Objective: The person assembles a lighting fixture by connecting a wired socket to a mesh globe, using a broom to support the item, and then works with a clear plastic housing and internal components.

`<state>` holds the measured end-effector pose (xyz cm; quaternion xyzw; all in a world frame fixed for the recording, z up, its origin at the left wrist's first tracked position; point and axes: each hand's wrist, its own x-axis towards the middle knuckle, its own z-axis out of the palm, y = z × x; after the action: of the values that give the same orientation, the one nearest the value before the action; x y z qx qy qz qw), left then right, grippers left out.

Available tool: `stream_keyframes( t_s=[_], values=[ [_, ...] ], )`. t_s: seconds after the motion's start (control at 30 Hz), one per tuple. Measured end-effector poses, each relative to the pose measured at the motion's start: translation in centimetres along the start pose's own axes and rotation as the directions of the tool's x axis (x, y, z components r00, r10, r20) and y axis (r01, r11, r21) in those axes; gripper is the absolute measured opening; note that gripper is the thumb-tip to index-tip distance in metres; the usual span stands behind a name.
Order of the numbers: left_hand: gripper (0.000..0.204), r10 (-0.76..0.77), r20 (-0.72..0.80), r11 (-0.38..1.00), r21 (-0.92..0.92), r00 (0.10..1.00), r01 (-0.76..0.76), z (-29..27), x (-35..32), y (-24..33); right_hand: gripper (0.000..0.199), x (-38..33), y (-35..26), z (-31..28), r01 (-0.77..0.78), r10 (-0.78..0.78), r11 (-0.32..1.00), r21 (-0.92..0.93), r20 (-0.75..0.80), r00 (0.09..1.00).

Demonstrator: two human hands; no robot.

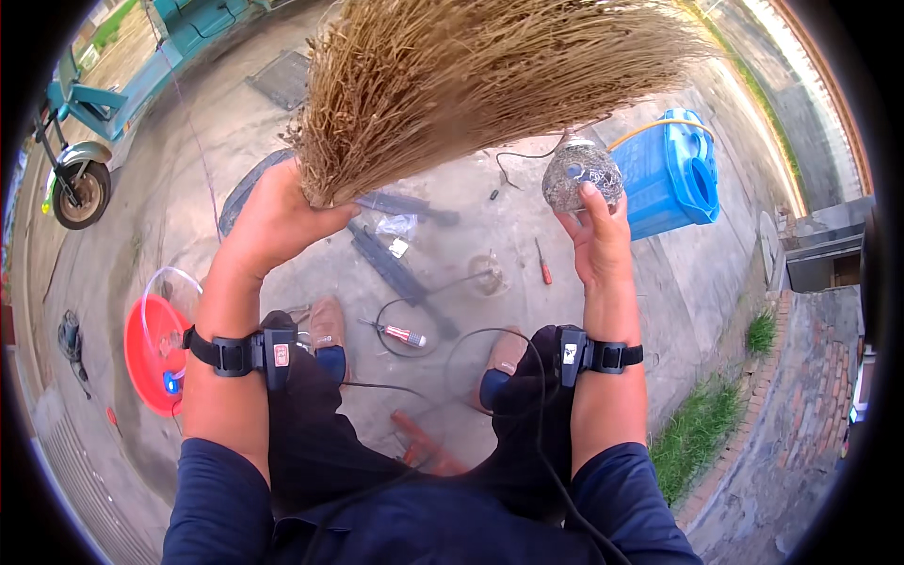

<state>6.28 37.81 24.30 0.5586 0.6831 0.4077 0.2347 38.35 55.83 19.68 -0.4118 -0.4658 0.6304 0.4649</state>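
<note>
Left hand (271, 217), fingers closed, grips a straw bundle (490, 80) at lower left; right hand (603, 231), fingers half-curled, cups a gray ball (567, 184) from below.

Grey concrete ground (692, 301) | green grass (699, 438) beside brick edging (755, 405) | bright daylight

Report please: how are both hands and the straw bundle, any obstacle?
Left hand gripping straw bundle. Right hand holding round grey wiry thing. Blue jug beside right hand in view, possible obstacle.
</note>
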Motion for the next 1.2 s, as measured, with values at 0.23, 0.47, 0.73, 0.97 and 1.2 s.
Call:
stream_keyframes(
  t_s=[0.23,0.47,0.73,0.97,1.2],
  values=[
    [0.043,-0.245,0.141,0.725,0.684,0.959,0.084,-1.0,0.0,-4.2,0.082,0.1,-1.6,-0.6,0.003,-0.051,0.922,0.387,0.114,0.992],
    [0.047,-0.245,-0.136,0.789,0.547,0.96,0.279,-1.3,0.2,-1.4,0.1,0.2,-1.9,-2.0,-0.117,0.051,0.816,0.566,0.131,0.99],
    [0.052,-0.117,-0.015,0.968,-0.227,0.993,0.11,0.8,0.6,-1.0,0.095,-0.2,-1.9,-0.5,-0.208,0.063,0.786,0.582,0.259,0.964],
    [0.044,-0.107,-0.019,0.941,-0.324,0.994,0.095,4.2,0.9,1.0,0.085,-0.7,-2.6,2.1,-0.247,0.158,0.828,0.503,0.214,0.964],
    [0.037,-0.128,0.053,0.885,-0.445,0.99,0.138,5.9,1.6,2.5,0.083,-0.7,-2.4,4.1,-0.277,0.173,0.861,0.427,0.266,0.948]
  ],
)
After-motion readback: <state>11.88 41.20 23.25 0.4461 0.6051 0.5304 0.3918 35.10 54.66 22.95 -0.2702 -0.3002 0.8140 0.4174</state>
